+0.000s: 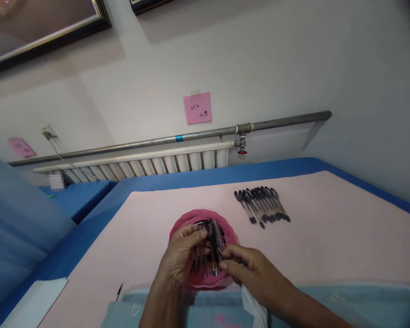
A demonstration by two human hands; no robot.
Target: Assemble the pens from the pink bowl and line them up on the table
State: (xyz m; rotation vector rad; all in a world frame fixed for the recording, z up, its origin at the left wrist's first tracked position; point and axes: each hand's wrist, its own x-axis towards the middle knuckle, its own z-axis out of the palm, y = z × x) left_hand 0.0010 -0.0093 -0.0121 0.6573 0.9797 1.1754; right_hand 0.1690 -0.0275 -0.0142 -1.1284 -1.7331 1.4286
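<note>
Over a round pink basket (pixel 205 284) my left hand (pixel 181 253) is closed, its thumb and fingers pinching a black pen cap (pixel 202 223). The basket holds clear pen barrels (pixel 214 269) and dark pen parts, partly covered by my hands. My right hand (pixel 249 271) is closed at the basket's right side, fingertips together around the end of a thin pen part (pixel 220 251) that is mostly hidden. A crumpled white cloth (pixel 254 307) hangs below that hand; whether the palm grips it is unclear.
Behind the basket to the right, a row of several capped black pens (pixel 261 205) lies on the pink table cover (pixel 328 237). One dark pen (pixel 119 291) is at the front left, near white paper (pixel 37 303). A radiator (pixel 177 163) and pipe run along the wall.
</note>
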